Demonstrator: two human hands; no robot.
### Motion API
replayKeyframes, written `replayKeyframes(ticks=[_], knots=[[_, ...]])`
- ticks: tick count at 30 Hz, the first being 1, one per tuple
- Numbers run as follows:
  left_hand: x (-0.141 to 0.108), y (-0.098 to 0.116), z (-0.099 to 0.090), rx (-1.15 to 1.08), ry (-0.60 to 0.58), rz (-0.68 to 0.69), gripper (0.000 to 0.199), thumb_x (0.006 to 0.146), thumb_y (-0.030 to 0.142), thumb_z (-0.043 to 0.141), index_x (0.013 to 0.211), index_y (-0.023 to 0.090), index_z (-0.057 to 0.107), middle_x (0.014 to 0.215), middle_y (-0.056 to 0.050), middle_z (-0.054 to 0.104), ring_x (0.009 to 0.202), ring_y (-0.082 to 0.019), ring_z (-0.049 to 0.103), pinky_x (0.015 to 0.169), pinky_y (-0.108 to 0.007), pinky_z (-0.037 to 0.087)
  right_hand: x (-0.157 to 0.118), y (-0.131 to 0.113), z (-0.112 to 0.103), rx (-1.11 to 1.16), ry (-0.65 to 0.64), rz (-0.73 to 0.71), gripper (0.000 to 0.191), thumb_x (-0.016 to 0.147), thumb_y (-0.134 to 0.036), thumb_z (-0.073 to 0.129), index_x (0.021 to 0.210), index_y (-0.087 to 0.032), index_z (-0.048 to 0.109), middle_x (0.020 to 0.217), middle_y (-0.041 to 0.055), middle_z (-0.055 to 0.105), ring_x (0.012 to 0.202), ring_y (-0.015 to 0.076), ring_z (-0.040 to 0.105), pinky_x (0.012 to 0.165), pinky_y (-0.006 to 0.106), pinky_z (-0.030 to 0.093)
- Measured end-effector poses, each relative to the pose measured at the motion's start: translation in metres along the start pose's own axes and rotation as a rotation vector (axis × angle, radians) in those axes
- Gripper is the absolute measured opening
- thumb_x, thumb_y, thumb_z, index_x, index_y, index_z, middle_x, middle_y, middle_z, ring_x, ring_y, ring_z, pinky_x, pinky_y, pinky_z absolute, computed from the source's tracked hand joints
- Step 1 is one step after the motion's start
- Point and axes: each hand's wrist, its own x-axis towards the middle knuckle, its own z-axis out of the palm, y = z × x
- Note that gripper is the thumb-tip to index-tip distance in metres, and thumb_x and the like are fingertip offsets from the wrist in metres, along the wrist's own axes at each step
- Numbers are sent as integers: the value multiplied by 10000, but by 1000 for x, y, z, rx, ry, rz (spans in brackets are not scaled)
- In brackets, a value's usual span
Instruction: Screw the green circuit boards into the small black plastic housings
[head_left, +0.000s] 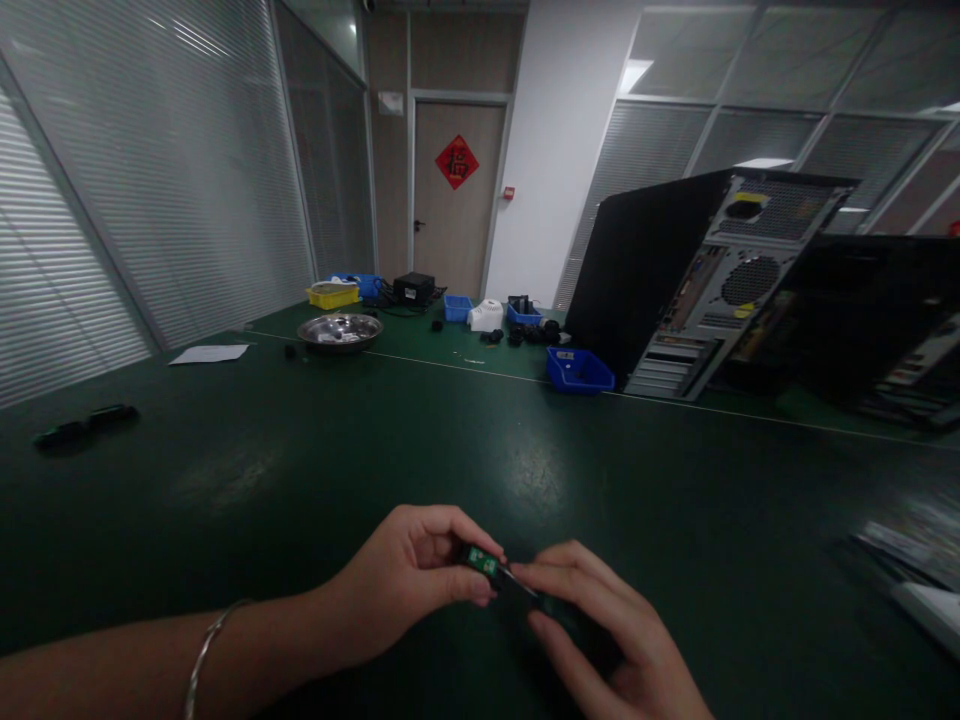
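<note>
My left hand (409,565) pinches a small black part with a green circuit board (481,561) between thumb and fingers, its board side turned up. From the right, my right hand (607,625) holds a thin tool with a shiny metal shaft (519,582) between thumb and fingertips. The shaft's tip meets the right end of the black part. Most of the tool is hidden or dark under my right fingers, so its kind is unclear. Both hands are low over the green tabletop (390,450).
Two black pieces (86,425) lie at left, near a white paper (208,354) and a metal bowl (340,332). Blue bin (579,372) and a black computer case (675,280) stand right. A yellow basket (333,295) is at the back; clear-bagged items (911,550) lie far right.
</note>
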Motion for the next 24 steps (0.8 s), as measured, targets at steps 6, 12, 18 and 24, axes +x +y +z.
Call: replayKeyframes(ticks=[6, 12, 18, 24], knots=[[2, -1, 0, -26, -11, 0, 196, 694, 90, 767, 879, 119, 709, 810, -38, 736, 729, -125, 663, 724, -264, 503, 0, 0, 1, 11, 15, -3, 452, 844, -16, 541, 1184, -306, 610, 968, 43, 649, 863, 169, 655, 737, 253, 555], [2, 0, 0, -42, -9, -17, 196, 693, 119, 779, 876, 112, 709, 813, -50, 738, 716, -129, 672, 715, -268, 514, 0, -1, 1, 2, 21, -1, 442, 837, -23, 549, 1175, -297, 623, 963, 47, 657, 861, 173, 659, 736, 250, 558], [3, 2, 0, -56, -23, -16, 183, 702, 89, 764, 877, 108, 712, 798, -42, 741, 702, -111, 674, 709, -245, 520, 2, 0, 1, 33, 6, 9, 448, 844, -18, 535, 1184, -295, 626, 975, 52, 658, 874, 173, 656, 747, 257, 553], [4, 0, -1, -61, -24, -14, 179, 713, 107, 765, 883, 110, 709, 820, -48, 740, 706, -116, 674, 704, -251, 521, 0, 0, 0, 44, -7, 29, 465, 854, -21, 532, 1208, -312, 609, 996, 49, 648, 895, 173, 652, 761, 268, 553]])
